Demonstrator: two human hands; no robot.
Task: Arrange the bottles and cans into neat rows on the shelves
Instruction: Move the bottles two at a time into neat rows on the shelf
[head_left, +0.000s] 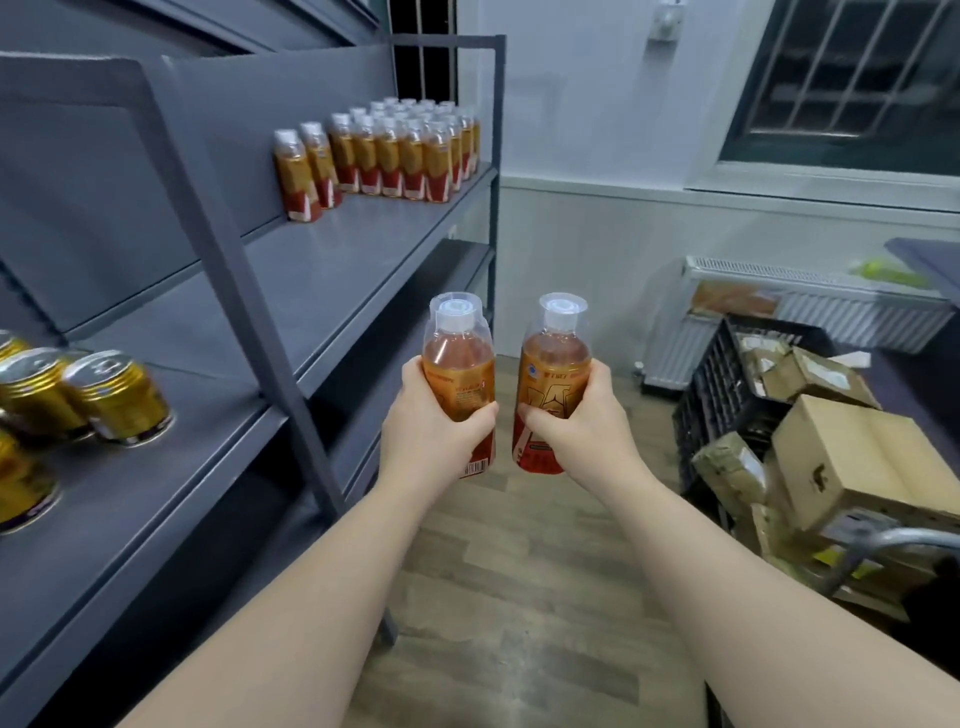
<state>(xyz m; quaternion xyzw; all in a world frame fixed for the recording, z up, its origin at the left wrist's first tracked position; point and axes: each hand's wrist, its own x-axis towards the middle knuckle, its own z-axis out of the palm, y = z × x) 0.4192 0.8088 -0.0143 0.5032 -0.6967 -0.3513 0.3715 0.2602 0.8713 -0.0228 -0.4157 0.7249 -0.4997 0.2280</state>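
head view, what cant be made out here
All in the head view:
- Cans: the left edge cuts the group off, so no count.
- Shelf bottles: front rows hide the rear ones.
- Left bottle and right bottle labels: print too small, partly covered by left hand and right hand.
- Crate: boxes hide its lower part.

The shelf unit (218, 270), from nine to eleven o'clock, was matt slate grey. The shelved bottles (395, 150) at eleven o'clock wore orange-gold labels over red bases, with white caps. The cans (117, 397) at nine o'clock were gold with silver tops. Near centre, the left bottle (457, 374) and right bottle (550, 374) showed amber drink, clear overcaps and orange-and-red labels; the left bore a black-striped white barcode. At six o'clock the floor (519, 597) was grey-brown wood-grain planking. At four o'clock sat tan cardboard boxes (852, 457) and a black crate (727, 384). The wall (571, 130) at one o'clock was white.
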